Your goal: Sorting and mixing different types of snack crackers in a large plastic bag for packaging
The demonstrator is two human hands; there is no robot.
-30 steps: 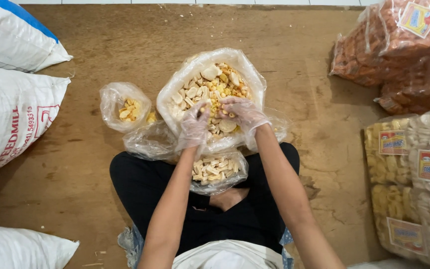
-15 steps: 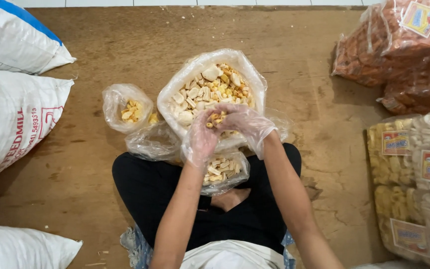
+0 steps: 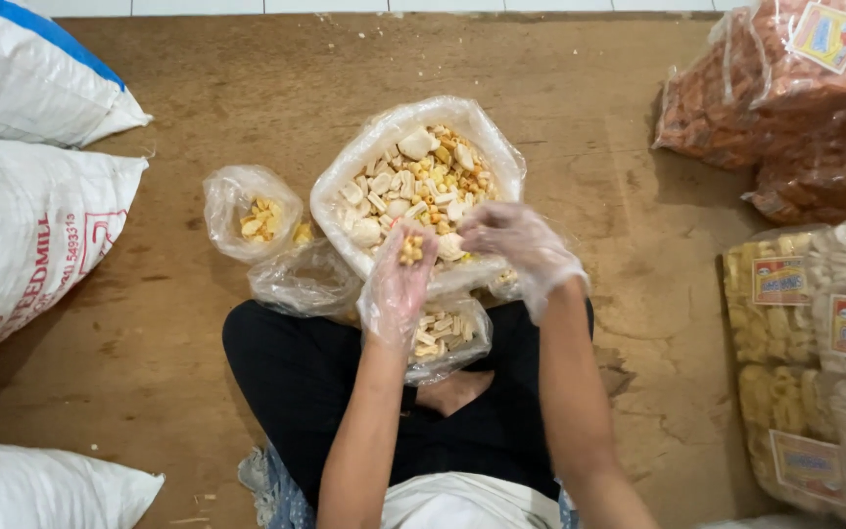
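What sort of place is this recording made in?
Probably a small snack-packing workspace on a worn brown floor. A person sits there, gloved left hand holding yellow pieces above a large clear plastic bag of mixed crackers, with labelled sealed snack packs on one side and white woven sacks on the other.

The big clear plastic bag point(image 3: 413, 186) holds cream and yellow-orange snack pieces on the brown floor point(image 3: 198, 98). Left of it lie white woven sacks point(image 3: 31, 235), one blue-striped; right, orange-filled clear packs point(image 3: 785, 118).
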